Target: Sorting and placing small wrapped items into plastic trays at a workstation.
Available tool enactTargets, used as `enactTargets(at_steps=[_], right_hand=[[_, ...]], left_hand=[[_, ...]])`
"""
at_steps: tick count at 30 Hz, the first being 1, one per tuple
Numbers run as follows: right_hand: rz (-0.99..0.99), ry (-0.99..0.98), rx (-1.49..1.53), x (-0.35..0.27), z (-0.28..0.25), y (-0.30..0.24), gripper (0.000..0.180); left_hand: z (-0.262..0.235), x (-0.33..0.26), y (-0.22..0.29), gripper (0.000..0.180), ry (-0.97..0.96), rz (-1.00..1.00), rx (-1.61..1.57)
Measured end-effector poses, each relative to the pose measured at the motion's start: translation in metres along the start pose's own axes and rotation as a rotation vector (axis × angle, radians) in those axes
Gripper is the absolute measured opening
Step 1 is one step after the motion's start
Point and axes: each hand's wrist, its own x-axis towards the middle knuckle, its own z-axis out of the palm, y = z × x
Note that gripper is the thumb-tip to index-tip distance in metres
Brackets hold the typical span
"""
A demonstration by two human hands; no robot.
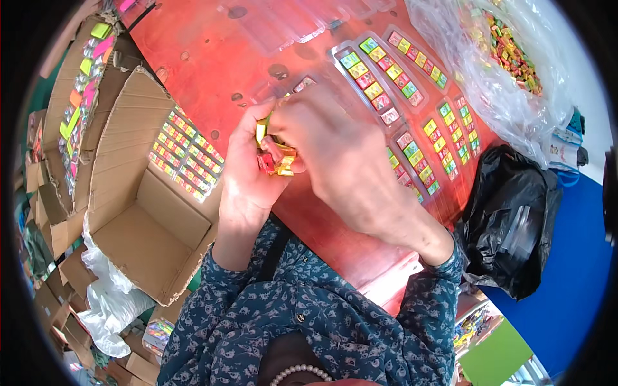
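Observation:
Both hands meet above the red table (212,58). My left hand (248,167) cups a small bunch of wrapped pieces (278,161), yellow and red. My right hand (328,145) closes over the same bunch from the right, its fingers pinching the top pieces. Just beyond the hands lie clear plastic trays (376,80) filled with rows of small coloured pieces, green, red and yellow. Part of one tray is hidden behind my right hand.
An open cardboard box (138,219) at the left holds stacked filled trays (187,154). Another box with coloured pieces (80,96) stands further left. A clear bag of loose pieces (508,58) lies at the upper right, a black bag (512,225) below it. Empty clear trays (290,26) sit far back.

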Motion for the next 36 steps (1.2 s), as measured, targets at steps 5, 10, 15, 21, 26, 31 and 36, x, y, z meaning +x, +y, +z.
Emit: enactTargets(at_steps=[5, 10, 15, 21, 26, 31, 36], right_hand=[[0.184, 0.278, 0.359, 0.023, -0.022, 0.048, 0.012], [-0.048, 0.179, -0.162, 0.035, -0.035, 0.110, 0.013], [-0.173, -0.004, -0.485, 0.039, -0.018, 0.125, 0.019], [-0.199, -0.049, -0.443, 0.040, -0.019, 0.126, 0.019], [-0.115, -0.066, -0.150, 0.045, -0.020, 0.137, 0.018], [0.001, -0.058, 0.020, 0.041, -0.021, 0.140, 0.012], [0.036, -0.045, 0.190, 0.038, -0.023, 0.138, 0.009]], left_hand=[[-0.013, -0.003, 0.011, 0.038, -0.391, -0.191, -0.102], [-0.017, -0.006, 0.015, 0.040, -0.436, -0.172, -0.127], [-0.028, -0.010, 0.023, 0.039, -0.425, -0.123, -0.179], [-0.030, -0.008, 0.023, 0.041, -0.406, -0.129, -0.186], [-0.033, -0.007, 0.024, 0.041, -0.399, -0.121, -0.178], [-0.038, -0.005, 0.029, 0.041, -0.406, -0.093, -0.189], [-0.044, -0.002, 0.031, 0.041, -0.405, -0.100, -0.218]])
